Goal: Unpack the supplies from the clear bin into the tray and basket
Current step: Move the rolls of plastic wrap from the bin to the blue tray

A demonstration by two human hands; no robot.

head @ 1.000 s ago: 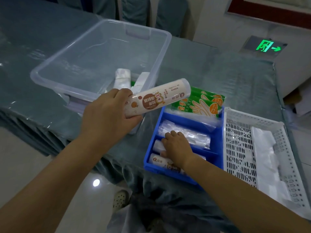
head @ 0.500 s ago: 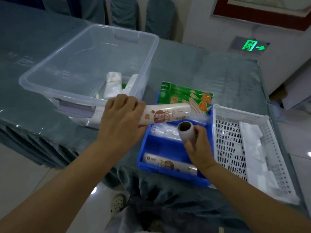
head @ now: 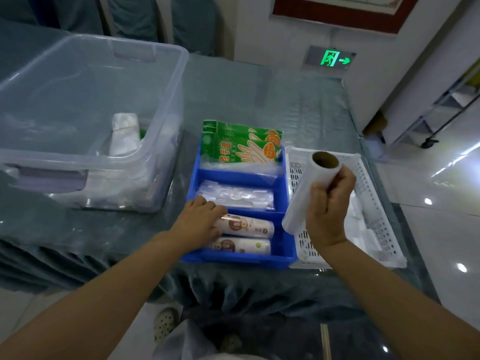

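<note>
Two hands are over the blue tray point(head: 283, 258), which sits on the counter point(head: 298, 105) between the clear bin point(head: 166, 105) and the white basket point(head: 374, 198). My left hand point(head: 200, 222) rests on the upper of two printed rolls point(head: 249, 227) in the tray's nearest compartment, fingers point(head: 215, 207) curled over its left end and wrapped on it; the second printed roll point(head: 241, 246) lies just in front, touching it. My right hand point(head: 327, 203) is raised above the seam between tray and basket, fingers closed tight around a plain white roll point(head: 304, 198) held tilted, its brown cardboard core facing the camera.

The tray's middle compartment holds a clear plastic packet point(head: 239, 196). Its far compartment holds green glove packs point(head: 241, 146) leaning against the back wall, sticking up above the rim.

I can see white folded material point(head: 355, 209) lying along the basket's floor, partly hidden behind my right hand. Inside the clear bin, a white bagged bundle point(head: 124, 133) stands near the right front corner; whatever else lies beside it is too blurred through the wall to tell.
</note>
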